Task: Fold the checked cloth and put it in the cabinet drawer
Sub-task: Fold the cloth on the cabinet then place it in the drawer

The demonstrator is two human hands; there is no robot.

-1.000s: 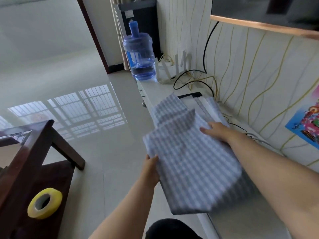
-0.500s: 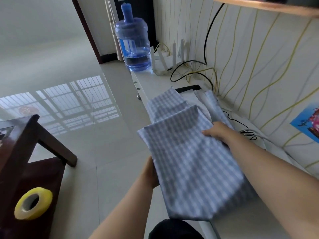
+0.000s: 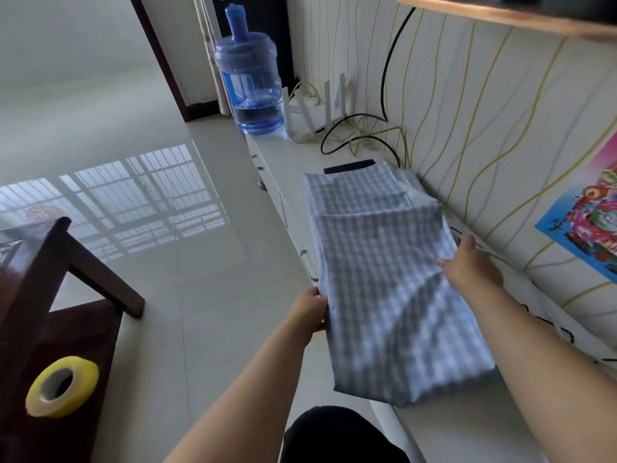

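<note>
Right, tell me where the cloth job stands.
Done: the checked cloth is already folded over at least once, lying on the white cabinet top. In hand: the left hand grips its near-left edge and the right hand holds its right edge, mid-fold. Left: finish folding, open a drawer (the fronts look closed) and put the cloth in.

Glossy pale tiled floor (image 3: pixel 140 248), wavy-lined wall (image 3: pixel 474 105), dark wooden table (image 3: pixel 50 282)

- Checked cloth (image 3: pixel 384 279) on the cabinet top (image 3: pixel 293 162), left hand (image 3: pixel 309 310) at its left edge, right hand (image 3: pixel 469 265) at its right
- Water bottle (image 3: pixel 248 85) and router (image 3: pixel 315 111) at the far end
- Tape roll (image 3: pixel 61 385) on the table (image 3: pixel 50 269), near left
</note>
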